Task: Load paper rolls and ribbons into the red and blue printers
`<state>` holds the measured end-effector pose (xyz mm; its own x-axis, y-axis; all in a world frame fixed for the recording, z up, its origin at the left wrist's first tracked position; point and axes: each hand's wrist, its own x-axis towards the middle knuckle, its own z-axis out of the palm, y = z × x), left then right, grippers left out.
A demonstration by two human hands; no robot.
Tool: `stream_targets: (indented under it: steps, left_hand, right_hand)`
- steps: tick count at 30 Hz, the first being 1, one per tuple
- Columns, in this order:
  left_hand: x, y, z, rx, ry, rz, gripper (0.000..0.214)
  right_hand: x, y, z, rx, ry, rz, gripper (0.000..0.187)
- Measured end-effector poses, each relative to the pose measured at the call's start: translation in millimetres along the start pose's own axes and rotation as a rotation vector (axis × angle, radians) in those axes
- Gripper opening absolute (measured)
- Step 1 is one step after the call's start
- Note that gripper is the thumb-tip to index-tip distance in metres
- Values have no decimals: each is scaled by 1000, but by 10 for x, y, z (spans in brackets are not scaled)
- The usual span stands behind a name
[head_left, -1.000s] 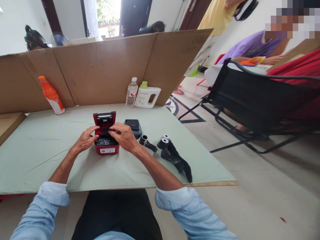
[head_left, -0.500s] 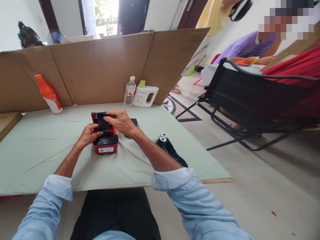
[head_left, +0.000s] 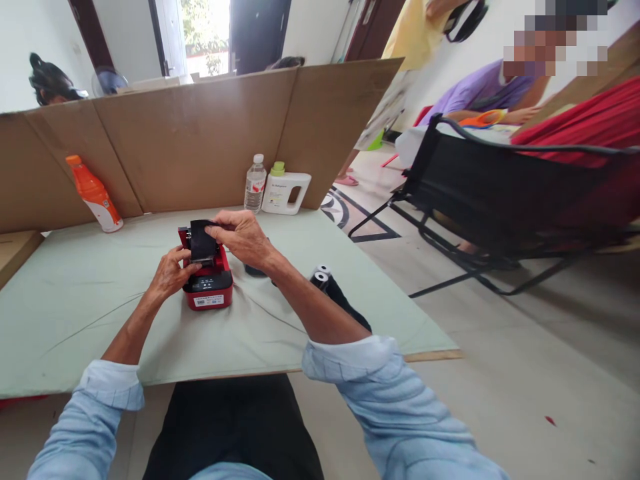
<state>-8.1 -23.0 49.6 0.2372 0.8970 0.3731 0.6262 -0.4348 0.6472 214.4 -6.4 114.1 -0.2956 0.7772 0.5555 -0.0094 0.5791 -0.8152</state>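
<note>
A small red label printer [head_left: 209,291] with its lid up sits on the pale green table top [head_left: 75,313]. My right hand [head_left: 241,237] pinches a black strip of paper [head_left: 201,241] drawn up out of the printer's open bay. My left hand [head_left: 171,271] curls against the printer's left side and holds it steady. Black paper rolls with white cores [head_left: 323,277] lie to the right, partly hidden behind my right forearm. A dark device [head_left: 254,270] peeks out behind my right wrist.
A cardboard screen [head_left: 200,140] stands along the back of the table. An orange bottle [head_left: 94,195], a clear water bottle [head_left: 255,184] and a white jug [head_left: 285,190] lean or stand against it. A black folding chair [head_left: 500,193] is on the right, with other people beyond.
My right hand has risen from the printer's bay toward its lid, drawing the black strip up. My left hand has stayed at the printer's side. The view has shifted a little.
</note>
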Motion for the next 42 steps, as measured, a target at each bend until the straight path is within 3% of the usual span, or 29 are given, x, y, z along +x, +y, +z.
stream_targets:
  steps: [5,10,14,17,22,31,42]
  left_hand:
    - [-35,107,-60,6,36,38,23]
    - [-60,194,-81,-10,76,78,24]
    - [-111,262,-56,20,155,185,29]
    - [-173,319,-24,66,208,247,34]
    - [-246,411,42,68,252,285,38]
    - [-266,401,143,-61,155,300,24]
    - [-250,348,159,-21,60,273,24]
  right_hand:
    - [-139,-66,-68,81,31,25,25]
    - [-325,76,-103,89,59,33,25]
    - [-580,243,-100,-99,-18,-73,37]
    - [-804,356,-50,-281,-68,-198,34]
    - [-1030,528,131,-506,47,-281,33]
    - [-1077,656,245,-540,211,-352,28]
    - [-1154,713,288,-419,209,-296,24]
